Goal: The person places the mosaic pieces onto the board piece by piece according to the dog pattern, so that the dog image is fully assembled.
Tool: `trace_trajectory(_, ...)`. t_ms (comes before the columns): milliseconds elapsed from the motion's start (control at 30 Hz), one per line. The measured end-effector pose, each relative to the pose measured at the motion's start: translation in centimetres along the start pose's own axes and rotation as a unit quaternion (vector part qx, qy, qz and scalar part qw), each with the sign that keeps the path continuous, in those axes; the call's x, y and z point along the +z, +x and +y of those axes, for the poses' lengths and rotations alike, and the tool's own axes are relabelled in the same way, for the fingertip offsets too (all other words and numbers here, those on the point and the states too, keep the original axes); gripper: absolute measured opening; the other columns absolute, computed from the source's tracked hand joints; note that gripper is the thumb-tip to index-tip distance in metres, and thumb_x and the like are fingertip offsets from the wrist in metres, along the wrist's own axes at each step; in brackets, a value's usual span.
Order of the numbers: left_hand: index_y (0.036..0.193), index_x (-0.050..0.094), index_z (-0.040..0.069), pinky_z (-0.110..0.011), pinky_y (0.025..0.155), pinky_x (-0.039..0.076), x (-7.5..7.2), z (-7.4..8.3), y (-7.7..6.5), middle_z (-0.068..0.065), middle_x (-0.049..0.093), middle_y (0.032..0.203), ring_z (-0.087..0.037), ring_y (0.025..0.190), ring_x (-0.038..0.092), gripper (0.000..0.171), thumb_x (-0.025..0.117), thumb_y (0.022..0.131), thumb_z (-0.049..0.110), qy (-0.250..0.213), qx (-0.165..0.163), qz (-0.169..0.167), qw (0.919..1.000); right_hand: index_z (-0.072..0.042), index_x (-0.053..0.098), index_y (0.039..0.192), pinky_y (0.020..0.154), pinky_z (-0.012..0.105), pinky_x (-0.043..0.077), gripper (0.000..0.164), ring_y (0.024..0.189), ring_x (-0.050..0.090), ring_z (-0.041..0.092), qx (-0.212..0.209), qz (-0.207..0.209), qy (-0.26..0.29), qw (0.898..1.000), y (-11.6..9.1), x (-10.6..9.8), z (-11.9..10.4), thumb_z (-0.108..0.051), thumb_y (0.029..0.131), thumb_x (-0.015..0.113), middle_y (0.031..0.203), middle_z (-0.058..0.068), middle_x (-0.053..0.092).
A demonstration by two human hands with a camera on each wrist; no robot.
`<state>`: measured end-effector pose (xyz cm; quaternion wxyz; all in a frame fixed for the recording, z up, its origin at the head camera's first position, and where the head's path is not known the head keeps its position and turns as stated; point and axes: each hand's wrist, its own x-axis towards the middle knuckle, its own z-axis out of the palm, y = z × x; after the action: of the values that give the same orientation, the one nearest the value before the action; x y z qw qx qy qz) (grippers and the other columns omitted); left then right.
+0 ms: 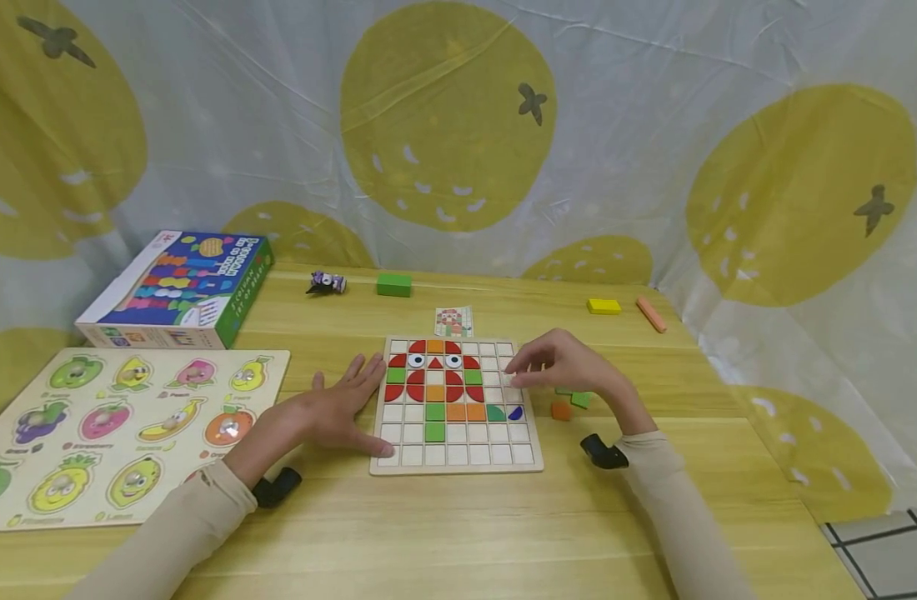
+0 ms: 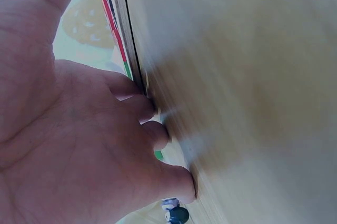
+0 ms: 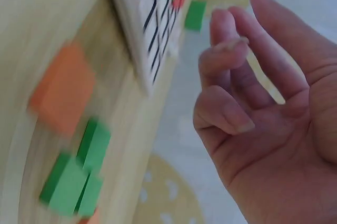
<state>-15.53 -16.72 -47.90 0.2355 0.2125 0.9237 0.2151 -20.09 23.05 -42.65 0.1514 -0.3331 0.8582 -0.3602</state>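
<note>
A wooden grid board (image 1: 413,455) lies on the table, partly filled with red, green and orange pieces and two eye pieces. In its lower right part sit a teal quarter piece (image 1: 495,413) and a blue piece (image 1: 515,412). My left hand (image 1: 334,414) rests along the board's left edge, thumb at the lower left corner, fingers extended. Over the right edge hovers my right hand (image 1: 571,364), its fingers loosely bent and thumb apart, with nothing between them in the right wrist view. Beside the board lie an orange square (image 3: 63,90) and several green blocks (image 3: 66,182).
A small picture card (image 1: 454,322) lies behind the board. To the left are a fruit puzzle board (image 1: 139,400) and a toy box (image 1: 181,287). Farther back sit a small dark figure (image 1: 327,283), a green block (image 1: 394,285), a yellow block (image 1: 603,307) and an orange stick (image 1: 651,315).
</note>
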Motion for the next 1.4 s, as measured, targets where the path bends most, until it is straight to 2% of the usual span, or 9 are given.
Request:
trace_trajectory(100,0.174,0.001,0.012,-0.082,0.118,-0.013,0.0,0.0,-0.2,-0.008,-0.009,0.182,-0.035,0.166,-0.016,0.153,0.074,0.068,0.094,-0.006,0.002,0.003,1.0000,0.000,0.083,0.110,0.070,0.026,0.056,0.018,0.081,0.067,0.022,0.016,-0.001,-0.002,1.000,-1.0,-1.2,1.7,-0.009,0.095,0.084,0.096,0.003,0.080)
trace_trajectory(233,0.174,0.001,0.012,-0.082,0.119,-0.013,0.0,0.1,-0.4,-0.007,-0.010,0.182,-0.034,0.166,-0.016,0.153,0.073,0.068,0.094,-0.008,0.002,0.005,1.0000,0.002,0.082,0.110,0.076,0.030,0.060,0.019,0.084,0.071,0.024,0.025,0.003,-0.006,1.000,-2.3,-2.2,3.7,-0.006,0.093,0.085,0.103,0.012,0.081)
trace_trajectory(367,0.174,0.002,0.012,-0.081,0.119,-0.012,-0.1,0.3,-0.6,-0.008,-0.009,0.182,-0.035,0.167,-0.015,0.150,0.074,0.070,0.092,-0.007,0.006,0.007,0.9999,0.004,0.081,0.109,0.077,0.031,0.059,0.020,0.083,0.070,0.023,0.029,0.004,-0.008,1.000,-3.3,-2.8,4.8,-0.003,0.091,0.086,0.106,0.018,0.080)
trace_trajectory(533,0.174,0.000,0.012,-0.081,0.119,-0.013,-0.3,0.8,-1.0,-0.008,-0.010,0.182,-0.036,0.166,-0.015,0.145,0.076,0.075,0.086,-0.010,0.014,0.005,0.9998,0.003,0.081,0.105,0.073,0.027,0.054,0.023,0.080,0.063,0.021,0.066,0.002,-0.027,0.997,-4.1,-3.1,5.2,-0.002,0.085,0.090,0.100,0.014,0.079)
trace_trajectory(667,0.174,0.000,0.010,-0.084,0.114,-0.016,-0.5,1.0,-1.1,-0.012,-0.010,0.182,-0.041,0.165,-0.016,0.142,0.079,0.078,0.081,-0.024,0.024,0.002,0.9994,0.001,0.081,0.103,0.071,0.024,0.052,0.021,0.079,0.060,0.018,0.096,-0.001,-0.030,0.995,-4.3,-3.1,5.6,-0.003,0.085,0.091,0.096,0.010,0.077)
trace_trajectory(733,0.174,0.000,0.011,-0.083,0.116,-0.016,-0.5,1.0,-1.0,-0.011,-0.010,0.182,-0.039,0.166,-0.016,0.143,0.079,0.077,0.081,-0.020,0.019,0.001,0.9996,0.001,0.080,0.102,0.071,0.024,0.052,0.019,0.079,0.060,0.018,0.103,-0.003,-0.027,0.994,-4.3,-3.1,5.7,-0.003,0.085,0.090,0.095,0.010,0.076)
trace_trajectory(933,0.174,0.000,0.014,-0.081,0.120,-0.012,-0.1,0.5,-0.3,-0.006,-0.010,0.182,-0.034,0.166,-0.017,0.148,0.078,0.072,0.087,-0.001,0.001,0.000,1.0000,0.001,0.079,0.100,0.069,0.024,0.052,0.018,0.078,0.059,0.018,0.113,-0.008,-0.030,0.993,-4.2,-3.0,5.8,-0.002,0.086,0.090,0.091,0.007,0.074)
trace_trajectory(1167,0.174,0.000,0.014,-0.082,0.119,-0.013,-0.2,0.5,-0.4,-0.007,-0.011,0.182,-0.035,0.166,-0.017,0.146,0.077,0.074,0.087,-0.005,0.005,-0.001,1.0000,0.000,0.077,0.097,0.070,0.025,0.052,0.017,0.078,0.059,0.019,0.123,-0.010,-0.037,0.992,-4.0,-3.0,5.7,-0.002,0.086,0.090,0.088,0.004,0.072)
trace_trajectory(1400,0.174,0.000,0.013,-0.083,0.118,-0.012,-0.2,0.4,-0.5,-0.008,-0.010,0.182,-0.036,0.166,-0.015,0.143,0.079,0.077,0.082,-0.002,0.008,0.002,1.0000,-0.002,0.079,0.093,0.070,0.025,0.056,0.008,0.075,0.065,0.017,0.101,0.001,-0.031,0.994,-3.7,-3.1,5.2,-0.004,0.091,0.086,0.085,0.004,0.075)
